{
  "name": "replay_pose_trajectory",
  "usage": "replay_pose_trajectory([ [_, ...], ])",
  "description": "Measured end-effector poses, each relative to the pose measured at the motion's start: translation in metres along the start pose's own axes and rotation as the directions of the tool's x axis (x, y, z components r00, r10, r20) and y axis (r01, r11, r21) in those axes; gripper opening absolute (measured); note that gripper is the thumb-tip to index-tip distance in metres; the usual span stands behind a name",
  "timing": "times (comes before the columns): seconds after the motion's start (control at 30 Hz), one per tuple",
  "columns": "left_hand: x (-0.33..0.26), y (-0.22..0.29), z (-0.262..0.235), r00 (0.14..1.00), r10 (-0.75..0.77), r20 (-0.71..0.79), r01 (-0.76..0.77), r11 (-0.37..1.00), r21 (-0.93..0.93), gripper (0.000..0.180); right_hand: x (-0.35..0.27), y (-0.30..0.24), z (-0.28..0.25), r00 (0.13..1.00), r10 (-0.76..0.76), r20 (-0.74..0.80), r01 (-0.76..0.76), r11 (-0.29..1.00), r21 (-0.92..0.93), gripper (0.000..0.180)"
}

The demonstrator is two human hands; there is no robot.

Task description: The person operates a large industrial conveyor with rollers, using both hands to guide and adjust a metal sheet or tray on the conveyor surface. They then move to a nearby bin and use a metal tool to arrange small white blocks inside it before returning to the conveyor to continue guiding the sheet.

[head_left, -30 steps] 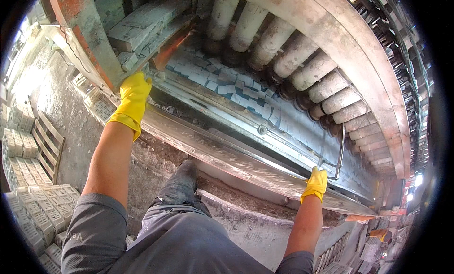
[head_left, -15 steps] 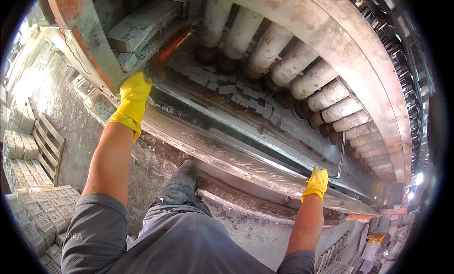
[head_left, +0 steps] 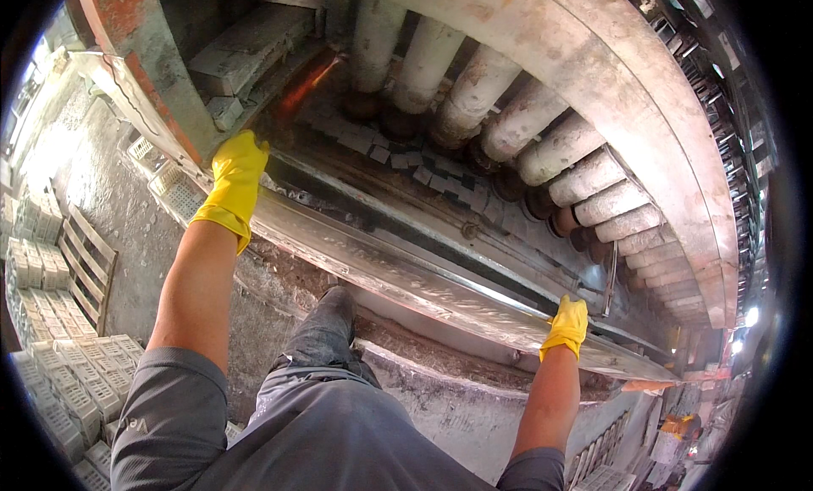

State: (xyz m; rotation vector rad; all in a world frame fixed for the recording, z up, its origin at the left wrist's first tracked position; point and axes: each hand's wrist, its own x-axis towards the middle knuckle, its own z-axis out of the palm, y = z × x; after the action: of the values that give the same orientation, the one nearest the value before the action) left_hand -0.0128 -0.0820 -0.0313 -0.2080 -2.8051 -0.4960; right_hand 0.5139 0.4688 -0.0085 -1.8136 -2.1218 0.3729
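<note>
Both my hands wear yellow rubber gloves and are set wide apart along the near side of a large machine. My left hand [head_left: 237, 179] is closed at the left end of the long metal rail [head_left: 373, 258], beside the post with worn orange paint [head_left: 157, 59]. Farther right, my right hand [head_left: 566, 328] is curled over the same rail, near an upright thin metal rod [head_left: 611, 279]. Beyond the rail, small pale square tiles [head_left: 440, 184] lie in the machine's bed, under a row of thick grey cylinders [head_left: 423, 63]. The fingertips of both hands are partly hidden.
A curved pale beam [head_left: 593, 51] arches over the cylinders. On the floor at left are stacked pale perforated crates [head_left: 63, 377], a wooden pallet [head_left: 89, 254] and more plastic crates [head_left: 174, 190]. A low concrete ledge [head_left: 440, 389] runs below the rail, by my leg.
The overhead beam and the cylinders have shifted slightly to the left, and the tiles beneath look darker. Both hands stay at nearly the same places on the rail.
</note>
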Motion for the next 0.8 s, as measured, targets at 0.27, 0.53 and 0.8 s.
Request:
replay_pose_trajectory([
  [0.27, 0.006, 0.001, 0.003, 1.0, -0.007, 0.006, 0.007, 1.0, 0.015, 0.042, -0.009, -0.02, -0.011, 0.998, 0.043, 0.034, -0.045, 0.997, 0.061, 0.053],
  [0.53, 0.022, 0.012, 0.007, 1.0, -0.021, 0.021, 0.022, 1.0, -0.017, 0.043, 0.01, -0.039, -0.013, 1.0, -0.005, -0.007, 0.004, 0.989, -0.15, 0.053],
  [0.8, 0.036, 0.024, 0.008, 0.998, -0.028, 0.059, 0.028, 1.0, 0.002, 0.044, 0.03, -0.053, -0.005, 0.999, 0.014, -0.029, -0.018, 0.986, -0.164, 0.051],
])
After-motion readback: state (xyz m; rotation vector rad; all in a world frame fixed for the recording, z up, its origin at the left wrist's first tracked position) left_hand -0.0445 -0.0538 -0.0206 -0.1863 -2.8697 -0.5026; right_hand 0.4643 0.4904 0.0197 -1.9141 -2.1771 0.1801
